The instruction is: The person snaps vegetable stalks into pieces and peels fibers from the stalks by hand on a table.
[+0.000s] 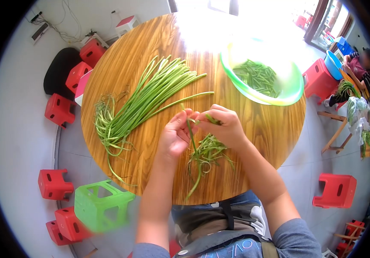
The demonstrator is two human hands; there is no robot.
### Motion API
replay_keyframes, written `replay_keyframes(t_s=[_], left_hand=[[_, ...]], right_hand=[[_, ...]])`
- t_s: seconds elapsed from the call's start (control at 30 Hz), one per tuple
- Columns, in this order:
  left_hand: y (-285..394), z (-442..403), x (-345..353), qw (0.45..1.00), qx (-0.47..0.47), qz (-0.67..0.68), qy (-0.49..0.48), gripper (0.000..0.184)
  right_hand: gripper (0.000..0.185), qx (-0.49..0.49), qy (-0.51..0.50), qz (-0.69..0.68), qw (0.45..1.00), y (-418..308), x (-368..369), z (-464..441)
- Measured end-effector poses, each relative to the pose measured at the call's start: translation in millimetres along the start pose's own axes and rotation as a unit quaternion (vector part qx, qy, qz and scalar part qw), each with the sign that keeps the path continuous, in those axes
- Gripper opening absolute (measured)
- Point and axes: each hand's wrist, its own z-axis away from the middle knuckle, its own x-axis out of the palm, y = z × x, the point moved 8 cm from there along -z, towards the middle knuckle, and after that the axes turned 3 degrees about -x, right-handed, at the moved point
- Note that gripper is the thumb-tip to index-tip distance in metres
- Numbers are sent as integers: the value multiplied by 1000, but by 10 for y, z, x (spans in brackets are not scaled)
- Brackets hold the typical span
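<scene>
My left hand (175, 134) pinches a long garlic scape (193, 148), whose thin tip hangs down toward the table's near edge. Close beside it, my right hand (223, 125) is closed around short garlic scape pieces, their green ends showing at the thumb; the fingertips of both hands nearly meet. Under my hands lies a small heap of thin, curly tips (213, 150). To the left is a large bunch of whole garlic scapes (146, 96), their withered tips toward the left edge. A green-rimmed basin (294, 92) at the upper right contains many short cut pieces (255, 77).
The round wooden table (262, 129) fills the middle. Red stools (60, 109) and a green stool (101, 206) stand on the floor around it. At the far right a person (359, 66) sits near a blue basin (333, 64) and more green vegetables. Bright glare covers the table's far side.
</scene>
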Motion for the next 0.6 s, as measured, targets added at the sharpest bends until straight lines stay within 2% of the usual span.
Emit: replay_keyframes(t_s=[0.03,0.1,0.13,0.17,0.2,0.23,0.27,0.33,0.37,0.47,0.53,0.57,0.6], left_hand=[[62,-55,-105,999,-2,49,20,20],[211,-39,-150,994,25,95,56,20],[293,-20,-133,996,35,85,16,21],[384,1,-131,996,44,74,-26,22],[437,29,-58,994,51,63,-67,23],[479,74,-82,997,76,25,-8,25],[464,69,-49,997,64,19,-29,26],[443,71,9,997,41,9,-70,28],[428,79,13,997,35,-6,-61,29],[333,109,72,996,38,-75,-33,28],[292,150,113,985,74,-156,-12,27],[222,155,106,995,27,-90,16,23],[214,150,133,995,35,-96,2,22]], right_hand=[[10,26,-12,-45,999,12,-15,-7],[9,177,-63,-175,966,96,35,31],[8,251,-87,-237,934,118,81,83],[7,267,-95,-237,929,101,73,92],[8,265,-115,-226,931,99,86,96],[9,262,-135,-214,931,102,97,99],[9,260,-155,-203,931,108,115,104],[12,225,-202,-68,951,190,144,109],[14,207,-224,-1,952,223,159,116],[18,212,-205,57,954,267,143,105],[18,222,-152,-21,963,281,121,115],[19,227,-126,-61,964,285,107,117],[18,243,-146,-48,958,279,118,121]])
